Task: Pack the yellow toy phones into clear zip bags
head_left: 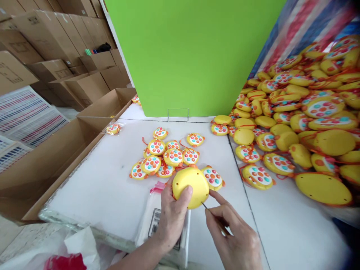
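My left hand (171, 213) grips a yellow turtle-shaped toy (191, 185), its plain back with small holes turned toward me and the thumb pressed on it. Between thumb and fingers of my right hand (234, 228) is a thin dark metal tool (204, 205), whose tip meets the lower right edge of the toy's back. Most of the tool is hidden in the palm, so its kind cannot be made out. Just beyond lies a group of similar toys (173, 157), their white faces dotted with coloured buttons. Another toy (213, 177) rests beside the held one.
A large heap of the toys (306, 112) with orange cords covers the right side. Plastic sleeves (146, 217) lie under my left arm. An upright green board (194, 56) stands behind. To the left are an open carton (64, 150) and one bagged toy (113, 129).
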Tool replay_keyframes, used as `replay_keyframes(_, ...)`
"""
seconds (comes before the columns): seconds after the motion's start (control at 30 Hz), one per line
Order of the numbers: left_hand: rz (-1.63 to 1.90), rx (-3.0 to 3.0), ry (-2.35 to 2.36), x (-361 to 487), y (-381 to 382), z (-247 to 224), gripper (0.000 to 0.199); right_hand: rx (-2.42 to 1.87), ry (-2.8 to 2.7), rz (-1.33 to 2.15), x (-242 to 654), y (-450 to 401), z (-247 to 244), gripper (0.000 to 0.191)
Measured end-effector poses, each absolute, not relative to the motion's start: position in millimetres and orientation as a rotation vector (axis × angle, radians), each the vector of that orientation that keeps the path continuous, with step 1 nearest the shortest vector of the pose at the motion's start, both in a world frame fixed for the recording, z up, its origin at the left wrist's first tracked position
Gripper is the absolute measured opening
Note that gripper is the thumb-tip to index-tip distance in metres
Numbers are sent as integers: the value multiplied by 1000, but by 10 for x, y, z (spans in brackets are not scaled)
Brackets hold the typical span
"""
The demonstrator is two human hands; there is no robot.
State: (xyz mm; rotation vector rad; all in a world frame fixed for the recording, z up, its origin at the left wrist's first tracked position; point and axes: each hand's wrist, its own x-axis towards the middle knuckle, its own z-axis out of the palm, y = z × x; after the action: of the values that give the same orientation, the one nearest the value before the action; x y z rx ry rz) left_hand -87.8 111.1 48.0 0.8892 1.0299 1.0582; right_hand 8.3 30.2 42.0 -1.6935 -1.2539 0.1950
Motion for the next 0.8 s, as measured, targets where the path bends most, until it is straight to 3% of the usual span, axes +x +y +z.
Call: replay_keyframes(0.8, 864, 839, 827, -942, 1111, 454, 33, -1716, -1233, 295, 235, 257, 463, 14)
